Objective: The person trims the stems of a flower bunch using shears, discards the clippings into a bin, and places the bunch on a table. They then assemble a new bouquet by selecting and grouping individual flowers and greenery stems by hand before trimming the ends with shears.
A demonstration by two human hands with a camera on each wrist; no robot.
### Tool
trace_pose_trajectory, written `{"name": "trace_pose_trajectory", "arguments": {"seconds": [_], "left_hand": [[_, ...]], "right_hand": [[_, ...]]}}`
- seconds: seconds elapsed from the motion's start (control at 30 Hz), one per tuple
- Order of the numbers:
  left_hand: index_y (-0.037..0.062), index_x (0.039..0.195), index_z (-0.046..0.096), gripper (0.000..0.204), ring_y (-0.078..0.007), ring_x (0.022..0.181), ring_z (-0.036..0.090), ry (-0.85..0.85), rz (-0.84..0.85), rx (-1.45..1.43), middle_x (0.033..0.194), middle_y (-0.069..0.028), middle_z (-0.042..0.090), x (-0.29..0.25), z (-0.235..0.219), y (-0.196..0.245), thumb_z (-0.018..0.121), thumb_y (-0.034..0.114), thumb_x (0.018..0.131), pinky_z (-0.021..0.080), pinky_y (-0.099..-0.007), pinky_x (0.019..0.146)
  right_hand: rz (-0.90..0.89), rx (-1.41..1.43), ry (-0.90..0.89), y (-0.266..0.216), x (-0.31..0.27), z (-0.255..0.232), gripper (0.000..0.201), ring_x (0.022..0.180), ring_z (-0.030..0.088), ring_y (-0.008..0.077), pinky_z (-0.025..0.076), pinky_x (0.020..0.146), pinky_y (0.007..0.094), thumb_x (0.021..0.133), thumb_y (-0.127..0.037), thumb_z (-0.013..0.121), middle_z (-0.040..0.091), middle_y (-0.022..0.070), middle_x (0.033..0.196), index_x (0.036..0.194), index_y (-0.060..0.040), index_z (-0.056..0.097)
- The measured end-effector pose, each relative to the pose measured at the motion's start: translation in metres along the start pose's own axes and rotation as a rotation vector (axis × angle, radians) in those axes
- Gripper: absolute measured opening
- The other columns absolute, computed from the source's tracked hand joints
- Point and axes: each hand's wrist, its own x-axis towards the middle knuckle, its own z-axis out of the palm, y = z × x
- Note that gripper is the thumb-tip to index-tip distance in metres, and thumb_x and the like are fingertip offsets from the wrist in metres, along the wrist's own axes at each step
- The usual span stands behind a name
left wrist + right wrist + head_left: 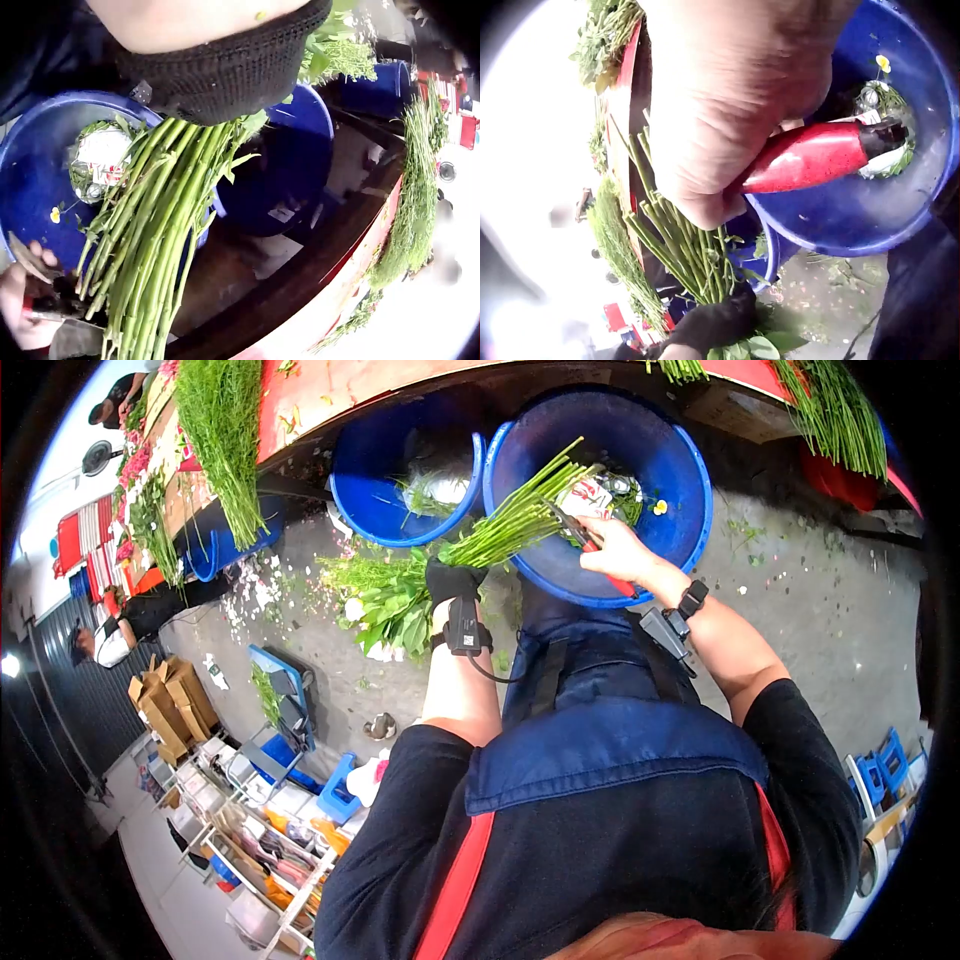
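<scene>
My left hand (452,580), in a black knit glove, grips a bunch of green flower stems (512,522). The bare stem ends point up and right over the larger blue tub, while the leafy heads (395,600) hang to the left below the hand. My bare right hand (622,552) holds pruning shears (810,157) by their red handles. In the head view, the shears' dark blades lie right at the stem ends. Seen from the left wrist, the right hand (30,300) and shears are beside the cut ends, partly hidden behind them.
The larger blue tub (708,490) holds plant scraps and a printed wrapper (588,496). A second blue tub (345,510) stands left of it. Behind runs a red-topped table (320,400) with greenery (220,440) hanging over its edge. Petals litter the floor; another person (105,640) is far left.
</scene>
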Motion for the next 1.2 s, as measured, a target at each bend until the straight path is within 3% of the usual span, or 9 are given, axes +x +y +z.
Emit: {"name": "trace_pose_trajectory", "arguments": {"seconds": [0.13, 0.37, 0.57, 0.67, 0.8, 0.9, 1.0, 1.13, 1.2], "left_hand": [[0.0181, 0.12, 0.06, 0.049, -0.0202, 0.105, 0.062, -0.025, -0.102, -0.735, 0.115, -0.0019, 0.066, 0.004, 0.011, -0.025, 0.059, 0.046, 0.08, 0.047, -0.0325, 0.092], [0.0195, 0.12, 0.061, 0.047, -0.019, 0.108, 0.06, -0.001, 0.04, 0.468, 0.117, 0.0002, 0.065, 0.029, 0.001, -0.1, 0.057, 0.046, 0.082, 0.045, -0.0316, 0.095], [0.019, 0.121, 0.06, 0.048, -0.0173, 0.114, 0.056, -0.211, -0.278, 0.153, 0.12, 0.0025, 0.064, -0.002, -0.007, -0.031, 0.053, 0.049, 0.085, 0.041, -0.0314, 0.101], [0.0085, 0.102, 0.067, 0.034, -0.0223, 0.084, 0.068, 0.002, -0.045, 0.317, 0.097, -0.0057, 0.071, -0.018, -0.005, -0.022, 0.071, 0.03, 0.075, 0.053, -0.0302, 0.074], [0.0004, 0.107, 0.061, 0.029, -0.0234, 0.086, 0.066, 0.071, -0.409, -1.369, 0.099, -0.0101, 0.069, -0.018, 0.0, -0.018, 0.058, 0.017, 0.084, 0.053, -0.0382, 0.078], [-0.0027, 0.111, 0.057, 0.028, -0.0255, 0.085, 0.065, 0.102, -0.016, -0.531, 0.102, -0.0127, 0.067, 0.012, 0.02, -0.105, 0.048, 0.005, 0.086, 0.054, -0.0397, 0.076], [0.0039, 0.112, 0.06, 0.032, -0.0235, 0.09, 0.064, 0.011, -0.171, -1.052, 0.106, -0.0092, 0.067, 0.023, 0.016, -0.121, 0.052, 0.014, 0.082, 0.052, -0.0361, 0.079], [0.0097, 0.114, 0.062, 0.04, -0.0223, 0.096, 0.065, 0.095, -0.024, -0.332, 0.107, -0.0053, 0.068, -0.002, -0.004, -0.074, 0.061, 0.03, 0.079, 0.052, -0.0367, 0.083], [0.0016, 0.11, 0.06, 0.029, -0.0268, 0.089, 0.066, 0.132, -0.018, -0.525, 0.103, -0.0122, 0.067, -0.003, 0.003, -0.065, 0.055, 0.01, 0.084, 0.055, -0.0413, 0.075]], "right_hand": [[0.214, -0.085, 0.04, -0.02, -0.017, 0.006, 0.052, 0.084, 0.061, 0.0192, 0.048, 0.076, 0.0311, 0.068, -0.018, 0.066, 0.063, 0.0118, 0.087, 0.116, 0.0027, 0.058], [0.107, 0.038, 0.019, 0.028, -0.022, 0.007, 0.074, 0.11, 0.054, 0.0264, 0.042, 0.096, 0.0329, 0.067, -0.023, 0.068, 0.056, 0.0194, 0.117, 0.13, 0.0061, 0.045], [-0.153, -0.055, -0.031, -0.014, 0.006, 0.012, 0.067, 0.108, 0.054, 0.0264, 0.042, 0.096, 0.0341, 0.065, -0.021, 0.068, 0.054, 0.0175, 0.117, 0.125, 0.0038, 0.048], [-0.155, 0.033, -0.026, -0.018, 0.012, 0.016, 0.063, 0.099, 0.055, 0.021, 0.044, 0.09, 0.031, 0.066, -0.016, 0.067, 0.057, 0.0148, 0.108, 0.123, 0.0043, 0.05], [0.043, -0.004, -0.004, -0.019, 0.002, 0.017, 0.046, 0.077, 0.053, 0.0126, 0.045, 0.071, 0.0263, 0.069, -0.012, 0.064, 0.058, 0.0067, 0.083, 0.112, 0.0034, 0.058], [0.052, 0.06, 0.08, -0.007, -0.01, 0.026, 0.041, 0.073, 0.053, 0.011, 0.046, 0.069, 0.0259, 0.071, -0.009, 0.063, 0.06, 0.0032, 0.08, 0.11, 0.002, 0.061], [0.158, 0.196, -0.002, -0.003, -0.021, 0.024, 0.055, 0.1, 0.055, 0.0161, 0.044, 0.09, 0.0282, 0.072, -0.007, 0.065, 0.06, 0.0078, 0.108, 0.124, 0.005, 0.051], [0.129, 0.329, -0.029, 0.0, -0.009, 0.031, 0.057, 0.103, 0.053, 0.0166, 0.042, 0.093, 0.0293, 0.071, -0.008, 0.067, 0.058, 0.0087, 0.111, 0.124, 0.0046, 0.05], [0.164, 0.298, -0.083, -0.016, 0.005, 0.028, 0.054, 0.098, 0.054, 0.0149, 0.043, 0.088, 0.029, 0.072, -0.01, 0.067, 0.059, 0.0071, 0.107, 0.122, 0.0034, 0.052]]}}
